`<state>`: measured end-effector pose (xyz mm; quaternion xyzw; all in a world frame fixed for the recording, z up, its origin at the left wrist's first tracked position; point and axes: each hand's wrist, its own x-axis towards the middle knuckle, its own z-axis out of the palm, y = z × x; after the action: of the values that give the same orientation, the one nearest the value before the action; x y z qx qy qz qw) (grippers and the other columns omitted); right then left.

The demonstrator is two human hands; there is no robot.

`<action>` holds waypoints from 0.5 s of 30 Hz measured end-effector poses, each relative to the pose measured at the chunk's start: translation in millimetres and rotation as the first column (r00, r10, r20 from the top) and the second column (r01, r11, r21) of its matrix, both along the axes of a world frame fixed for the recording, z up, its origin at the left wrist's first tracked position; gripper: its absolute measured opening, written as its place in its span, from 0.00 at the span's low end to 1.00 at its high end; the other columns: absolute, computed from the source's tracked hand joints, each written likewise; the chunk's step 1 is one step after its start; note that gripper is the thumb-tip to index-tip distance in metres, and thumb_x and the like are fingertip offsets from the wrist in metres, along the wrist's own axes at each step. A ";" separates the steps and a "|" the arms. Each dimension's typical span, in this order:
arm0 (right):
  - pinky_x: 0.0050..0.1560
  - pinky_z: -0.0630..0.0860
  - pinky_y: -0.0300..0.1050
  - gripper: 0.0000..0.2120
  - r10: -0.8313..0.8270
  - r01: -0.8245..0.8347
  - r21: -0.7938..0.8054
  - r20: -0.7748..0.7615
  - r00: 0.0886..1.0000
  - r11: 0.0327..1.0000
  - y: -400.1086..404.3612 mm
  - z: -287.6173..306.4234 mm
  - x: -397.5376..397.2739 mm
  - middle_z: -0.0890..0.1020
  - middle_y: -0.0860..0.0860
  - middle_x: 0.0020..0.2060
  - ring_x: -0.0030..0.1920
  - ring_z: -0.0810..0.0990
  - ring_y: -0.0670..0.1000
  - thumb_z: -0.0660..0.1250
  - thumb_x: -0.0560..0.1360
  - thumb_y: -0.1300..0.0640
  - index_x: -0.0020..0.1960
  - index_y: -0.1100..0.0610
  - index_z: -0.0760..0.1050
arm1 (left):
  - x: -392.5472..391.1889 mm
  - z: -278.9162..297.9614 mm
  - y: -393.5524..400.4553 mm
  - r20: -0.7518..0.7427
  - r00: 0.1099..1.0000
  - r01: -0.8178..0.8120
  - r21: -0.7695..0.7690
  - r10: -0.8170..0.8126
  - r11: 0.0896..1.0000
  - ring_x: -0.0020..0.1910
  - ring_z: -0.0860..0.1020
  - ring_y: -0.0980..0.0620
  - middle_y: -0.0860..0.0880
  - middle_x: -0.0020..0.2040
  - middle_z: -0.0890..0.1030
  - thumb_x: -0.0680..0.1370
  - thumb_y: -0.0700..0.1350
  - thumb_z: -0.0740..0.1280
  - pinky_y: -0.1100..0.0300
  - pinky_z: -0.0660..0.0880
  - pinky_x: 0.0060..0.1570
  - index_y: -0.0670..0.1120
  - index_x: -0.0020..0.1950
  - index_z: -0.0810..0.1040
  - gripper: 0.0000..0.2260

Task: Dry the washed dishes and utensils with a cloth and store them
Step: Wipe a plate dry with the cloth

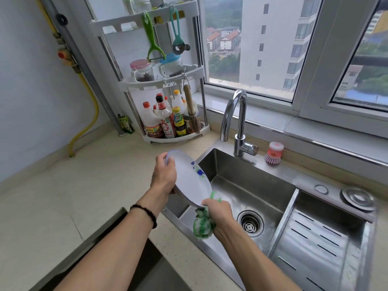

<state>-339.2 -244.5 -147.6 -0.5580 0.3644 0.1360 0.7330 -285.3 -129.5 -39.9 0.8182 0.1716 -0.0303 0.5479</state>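
1. The beige stone desk point(63, 196) spreads wide to the left of the stainless steel sink point(252, 185), with bare surface running back to the wall and the corner rack.
2. The stainless steel sink has a deep left basin with a round drain and, to its right, a slotted steel drain tray point(315, 248); the basin's near-left rim lies directly beneath the plate.
3. The white three-tier corner rack point(168, 80) stands behind and left of the sink, with sauce bottles on its bottom tier and jars on the middle one.
4. The curved chrome tap point(237, 118) rises from the sink's back rim, well apart from the plate.
5. The white round plate with a blue flower print point(189, 179) is held in the air over the sink's left rim, tilted steeply. Its long axis runs from the upper left down to the lower right, and its face turns up and right toward the sink.
6. The left hand point(163, 175) grips the plate's upper-left rim, with the fingers curled over the edge.
7. The right hand point(218, 213) has its fingers clamped on a green and white cloth point(202, 225), pressed to the plate's lower edge above the sink's near-left corner.
8. A pink dish brush point(274, 153) stands on the sink's back ledge, right of the tap.
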 end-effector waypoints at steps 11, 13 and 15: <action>0.56 0.72 0.52 0.22 0.359 0.003 -0.604 0.478 0.802 0.797 2.8 64.4 27.8 0.76 0.52 0.59 0.55 0.77 0.57 0.59 0.81 0.57 0.74 0.55 0.60 | -8.1 -8.0 27.3 0.068 0.998 0.031 -0.236 -0.016 0.971 0.55 0.80 0.43 0.46 0.58 0.80 0.86 0.51 0.56 0.53 0.76 0.45 0.52 0.65 0.73 0.11; 0.57 0.68 0.47 0.15 0.439 -0.045 -0.662 0.443 0.782 0.748 19.1 72.0 31.7 0.78 0.53 0.58 0.60 0.76 0.58 0.57 0.82 0.58 0.68 0.57 0.70 | -11.5 -5.0 23.8 0.081 0.994 0.087 -0.252 -0.069 0.964 0.51 0.81 0.46 0.46 0.56 0.81 0.86 0.50 0.57 0.56 0.75 0.42 0.51 0.64 0.74 0.10; 0.73 0.60 0.47 0.23 0.607 -0.216 -0.689 0.392 0.691 0.692 31.6 77.3 27.5 0.69 0.53 0.74 0.76 0.64 0.54 0.53 0.83 0.51 0.76 0.56 0.66 | -10.8 -3.9 23.1 0.090 0.991 0.117 -0.226 -0.099 0.967 0.54 0.81 0.45 0.45 0.58 0.81 0.86 0.50 0.57 0.54 0.76 0.46 0.53 0.62 0.74 0.09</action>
<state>-311.7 -213.0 -70.3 -0.8408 -0.0043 0.0037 0.5413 -296.1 -106.4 -43.8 0.7577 0.1006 -0.0480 0.6430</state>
